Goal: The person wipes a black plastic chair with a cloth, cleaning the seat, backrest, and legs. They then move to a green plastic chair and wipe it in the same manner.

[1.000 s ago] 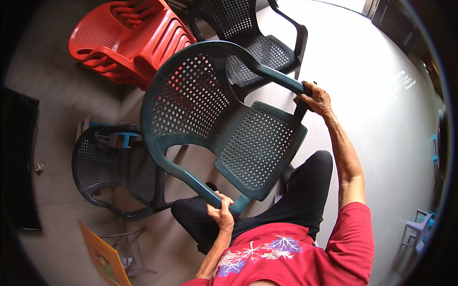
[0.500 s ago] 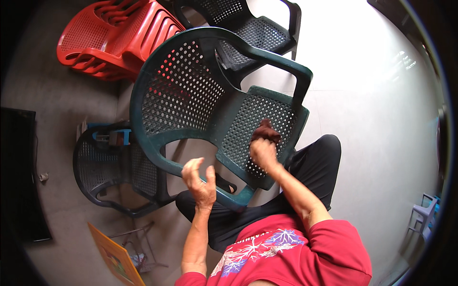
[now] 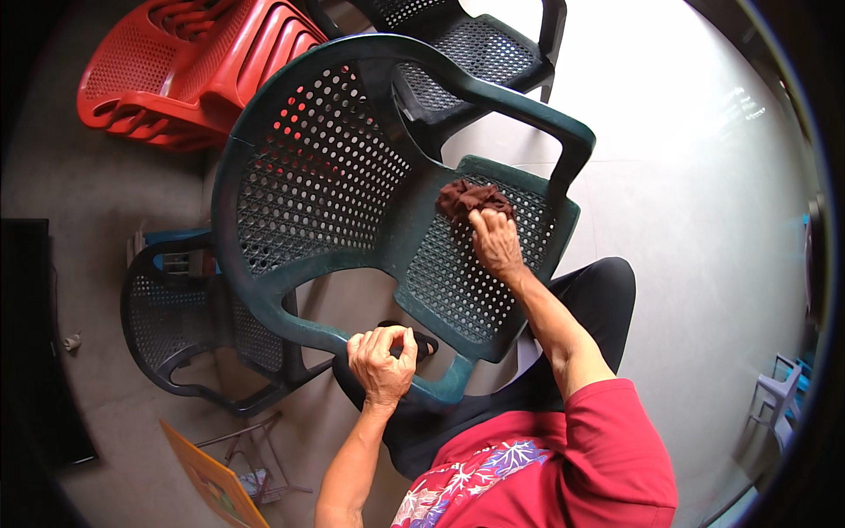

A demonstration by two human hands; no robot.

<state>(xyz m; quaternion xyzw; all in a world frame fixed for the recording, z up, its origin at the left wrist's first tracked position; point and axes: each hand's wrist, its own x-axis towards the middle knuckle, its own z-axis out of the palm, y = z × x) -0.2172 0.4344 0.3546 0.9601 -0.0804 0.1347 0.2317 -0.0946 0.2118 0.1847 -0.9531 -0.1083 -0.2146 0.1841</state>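
A dark green plastic armchair (image 3: 407, 216) with a perforated back and seat stands before me, turned so that its back is to the left. My left hand (image 3: 381, 363) is closed around its near armrest. On the seat lies a crumpled brown cloth (image 3: 468, 199), gripped at its near edge by the fingers of my right hand (image 3: 499, 245). The cloth presses on the seat's perforated surface toward the backrest side. My legs in dark trousers are beside the chair's near side.
Stacked red plastic chairs (image 3: 207, 75) are at the far left. A black chair (image 3: 484, 53) stands behind the green one, and a dark chair (image 3: 260, 339) to its left. A flat black panel (image 3: 31, 343), a yellow-edged board (image 3: 207, 475) and small pale plastic chairs (image 3: 776, 387) lie farther out.
My left hand, open above the armrest before, has closed on it. My right hand has moved the cloth away from me and left across the seat. The view has shifted slightly.
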